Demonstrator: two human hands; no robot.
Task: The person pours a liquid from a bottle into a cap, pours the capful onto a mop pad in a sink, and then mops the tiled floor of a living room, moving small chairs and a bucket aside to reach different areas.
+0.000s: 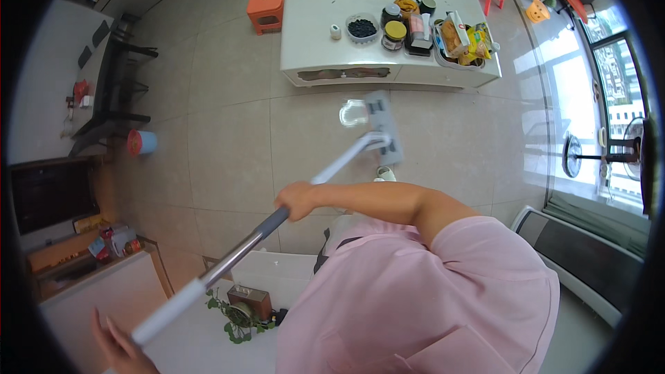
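A flat mop with a grey pole [239, 253] slants from the lower left up to the floor before me. My right hand [297, 201] is closed around the dark grey middle section of the pole. At the pole's white upper grip [169, 311] is my left hand [122, 345], its fingers stretched out and not wrapped around it; whether the palm presses on the end is hidden. The flat rectangular mop head [384, 127] rests on the tiled floor [317, 140], slightly blurred. Just below it shows the tip of a light shoe [385, 173].
A white coffee table [317, 21] ahead holds a bowl of dark fruit [362, 28], jars and snack packs. Beside it stands an orange stool [266, 8]. Left are a small bin [143, 142] and dark chairs [114, 114]; right, a fan [572, 155]. A potted plant [241, 317] sits lower left.
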